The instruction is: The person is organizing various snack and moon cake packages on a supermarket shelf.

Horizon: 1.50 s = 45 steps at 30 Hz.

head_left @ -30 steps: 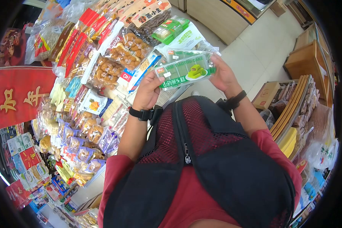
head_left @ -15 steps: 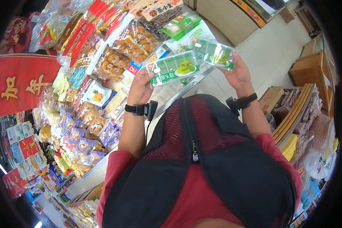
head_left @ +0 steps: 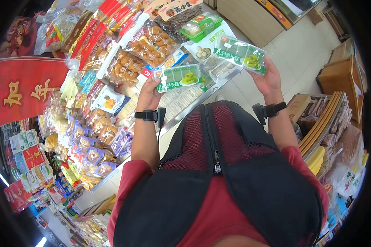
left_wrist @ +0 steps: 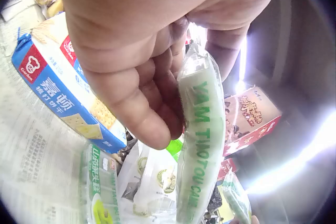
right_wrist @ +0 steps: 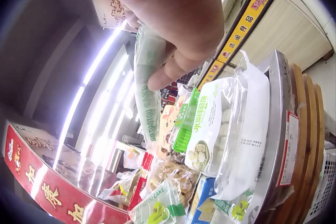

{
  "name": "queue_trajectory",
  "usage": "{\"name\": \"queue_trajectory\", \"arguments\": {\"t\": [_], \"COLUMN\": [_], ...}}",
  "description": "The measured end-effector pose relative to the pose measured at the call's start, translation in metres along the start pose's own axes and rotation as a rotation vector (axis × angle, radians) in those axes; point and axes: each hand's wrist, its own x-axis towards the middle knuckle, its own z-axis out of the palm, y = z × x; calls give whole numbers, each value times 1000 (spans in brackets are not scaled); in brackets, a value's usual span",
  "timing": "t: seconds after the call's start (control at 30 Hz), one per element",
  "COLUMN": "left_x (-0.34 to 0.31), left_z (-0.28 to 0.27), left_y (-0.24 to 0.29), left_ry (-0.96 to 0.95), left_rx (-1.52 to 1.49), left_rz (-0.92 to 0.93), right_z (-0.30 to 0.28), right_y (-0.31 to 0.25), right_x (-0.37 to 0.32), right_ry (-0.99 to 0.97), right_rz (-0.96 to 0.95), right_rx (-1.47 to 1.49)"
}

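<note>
My left hand [head_left: 149, 95] pinches one end of a clear, green-printed yam cake pack [head_left: 175, 79], held over the display table. In the left wrist view that pack [left_wrist: 199, 134] is seen edge-on, gripped between thumb and fingers. To the right, my right hand [head_left: 268, 81] grips the end of a second yam cake pack [head_left: 237, 52], raised near the table's corner. The right wrist view shows this pack [right_wrist: 147, 79] tilted, with fingers curled against it. Another yam cake pack [left_wrist: 101, 187] lies on the table below my left hand.
A blue cracker box [left_wrist: 68, 95], a white bag with a food picture [right_wrist: 210, 129] and a green-lidded tray [head_left: 202, 26] stand close by. Bagged brown snacks [head_left: 152, 43] fill the left. A metal edge [head_left: 185, 111] borders the table; wooden shelving [head_left: 323, 123] stands at right.
The two packs, overlapping between both hands a second ago, have come apart. My right hand has moved right and carries its pack away; my left hand has shifted slightly left with the other.
</note>
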Motion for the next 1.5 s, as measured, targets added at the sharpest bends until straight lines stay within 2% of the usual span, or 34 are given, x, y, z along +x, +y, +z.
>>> {"name": "queue_trajectory", "arguments": {"t": [0.17, 0.4, 0.63, 0.7, 0.83, 0.9, 0.97, 1.1, 1.17, 1.4, 1.5], "left_x": [10, 44, 82, 92, 98, 100, 97, 96, 92, 77, 81], "left_z": [-4, -16, -4, 0, 7, 3, 1, -12, -5, 17, 16], "left_y": [-9, -30, -45, -42, -45, -50, -59, -82, -89, -79, -82], "left_ry": [55, 62, 70, 111, 215, 219, 317, 287, 350, 294, 276], "left_rx": [18, 84, 312, 424, 271, 247, 163, 58, 35, 133, 311], "left_rz": [-38, -205, -310, -290, -190, -195, -90, -3, 62, -54, -56], "right_z": [1, 3, -8, -9, -14, -14, -15, -14, -15, -11, -7], "right_y": [0, 0, -5, -4, -7, -9, -9, -9, -9, -6, -6], "right_x": [-1, -5, -14, -16, -21, -22, -23, -24, -23, -18, -17], "right_ry": [-8, 23, -27, -24, 3, 24, 47, 14, 14, 3, 19], "right_rz": [3, 8, 19, 18, 2, 4, 4, 1, 4, 19, 18], "right_rx": [13, 25, 11, 7, 11, 6, 4, 11, 9, 11, 3]}}
